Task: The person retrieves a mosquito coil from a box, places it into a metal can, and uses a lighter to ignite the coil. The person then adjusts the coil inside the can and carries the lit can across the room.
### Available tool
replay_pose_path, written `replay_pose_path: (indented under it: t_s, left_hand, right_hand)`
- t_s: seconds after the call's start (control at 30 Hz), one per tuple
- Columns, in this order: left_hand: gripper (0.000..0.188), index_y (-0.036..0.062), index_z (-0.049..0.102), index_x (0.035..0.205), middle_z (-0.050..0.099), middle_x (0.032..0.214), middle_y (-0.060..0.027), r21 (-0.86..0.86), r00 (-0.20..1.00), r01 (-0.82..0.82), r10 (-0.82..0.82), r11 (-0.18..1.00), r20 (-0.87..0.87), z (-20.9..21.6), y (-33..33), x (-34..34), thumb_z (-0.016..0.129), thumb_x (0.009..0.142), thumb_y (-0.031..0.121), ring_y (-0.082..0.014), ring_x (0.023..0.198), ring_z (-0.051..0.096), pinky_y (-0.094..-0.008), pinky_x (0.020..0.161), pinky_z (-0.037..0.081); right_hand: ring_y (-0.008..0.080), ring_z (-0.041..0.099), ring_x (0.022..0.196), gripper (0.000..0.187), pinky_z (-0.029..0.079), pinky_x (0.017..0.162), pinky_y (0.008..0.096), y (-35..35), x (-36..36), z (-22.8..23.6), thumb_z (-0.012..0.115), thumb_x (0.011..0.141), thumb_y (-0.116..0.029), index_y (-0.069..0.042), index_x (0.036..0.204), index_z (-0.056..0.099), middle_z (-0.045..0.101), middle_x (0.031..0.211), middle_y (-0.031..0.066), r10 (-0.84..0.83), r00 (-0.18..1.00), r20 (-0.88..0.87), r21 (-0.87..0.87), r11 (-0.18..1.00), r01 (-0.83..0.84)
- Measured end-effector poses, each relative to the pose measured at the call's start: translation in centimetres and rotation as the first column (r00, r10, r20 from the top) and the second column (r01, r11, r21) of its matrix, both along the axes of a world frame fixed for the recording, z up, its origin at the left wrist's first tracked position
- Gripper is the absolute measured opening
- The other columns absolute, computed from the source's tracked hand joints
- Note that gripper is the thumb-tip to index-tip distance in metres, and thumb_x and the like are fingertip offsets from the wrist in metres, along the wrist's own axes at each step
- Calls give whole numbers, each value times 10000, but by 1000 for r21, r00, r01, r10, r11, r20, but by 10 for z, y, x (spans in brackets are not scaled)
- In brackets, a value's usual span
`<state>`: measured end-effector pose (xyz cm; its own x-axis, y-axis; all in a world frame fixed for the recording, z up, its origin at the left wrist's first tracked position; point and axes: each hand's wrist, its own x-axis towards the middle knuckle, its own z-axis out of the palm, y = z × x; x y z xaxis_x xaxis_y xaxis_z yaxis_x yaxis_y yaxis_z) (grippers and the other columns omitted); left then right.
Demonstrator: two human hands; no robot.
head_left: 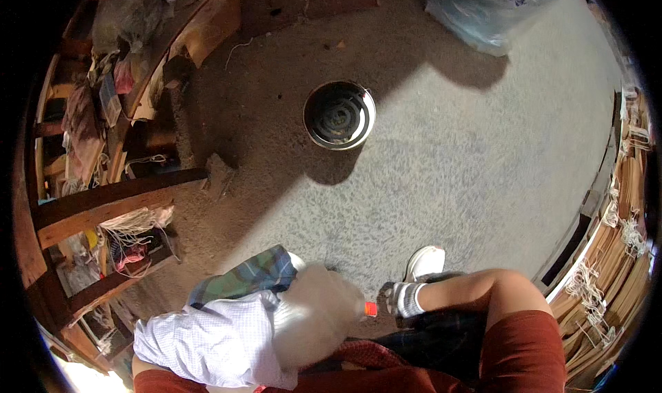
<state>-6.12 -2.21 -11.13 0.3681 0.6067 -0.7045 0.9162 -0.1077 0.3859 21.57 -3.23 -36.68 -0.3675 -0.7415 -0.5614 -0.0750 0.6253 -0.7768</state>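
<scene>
Neither of my hands shows; no fingers or forearm can be made out. A pale checked cloth (207, 341) is draped over my left thigh. Beyond it lies a green and blue plaid cloth (252, 277). Against the pale cloth is a greyish-beige shape (314, 317), smeared by motion; its kind cannot be told. At its right edge sits a small red-orange piece (371, 309) with a white border. My right leg, in dark red shorts (520, 351), is bent, with a white-and-grey sock (408, 299) at the ankle. A white shoe (424, 263) is just beyond the sock.
A round metal tin (340, 115) with a dark ringed inside stands on the concrete floor (469, 158). A bulging clear plastic bag (493, 10) is at the far right. Wooden shelving (117, 200) holding bags and strings runs along the left; tied brown bundles (607, 255) line the right.
</scene>
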Motion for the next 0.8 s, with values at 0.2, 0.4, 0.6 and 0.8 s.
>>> replay_pose_path:
  t_s: [0.2, 0.4, 0.6, 0.8]
  left_hand:
    - [51, 107, 621, 704, 631, 658, -44, 100, 998, -48, 45, 994, 33, 7, 2, -2, 622, 714, 157, -208, 654, 642, -346, 550, 486]
    - [54, 107, 621, 666, 626, 647, -54, 210, 988, -143, 128, 967, 83, 9, 3, -3, 627, 683, 158, -213, 643, 641, -347, 553, 489]
    - [62, 88, 615, 647, 614, 632, -76, 247, 988, -149, 139, 957, 60, 20, 5, -4, 628, 671, 144, -237, 635, 638, -360, 536, 497]
    - [83, 71, 604, 613, 609, 624, -93, 271, 982, -186, 176, 944, 62, 19, 4, -5, 629, 667, 129, -255, 620, 634, -362, 523, 495]
  right_hand:
    - [249, 561, 1141, 292, 459, 922, 428, -2, -19, 21, 557, 831, -247, -158, 1075, 690, 642, 1152, 83, 76, 994, -77, 4, 997, -76]
    - [250, 563, 1139, 289, 462, 917, 428, 0, -23, 23, 555, 831, -243, -163, 1073, 691, 643, 1150, 82, 100, 991, -91, -6, 995, -101]
    - [250, 565, 1137, 286, 465, 913, 427, 6, -23, 25, 554, 830, -240, -168, 1070, 691, 644, 1148, 81, 125, 988, -88, 8, 992, -125]
    - [251, 566, 1134, 284, 468, 908, 427, 6, -26, 27, 552, 830, -236, -173, 1068, 692, 645, 1147, 80, 147, 985, -94, 18, 989, -145]
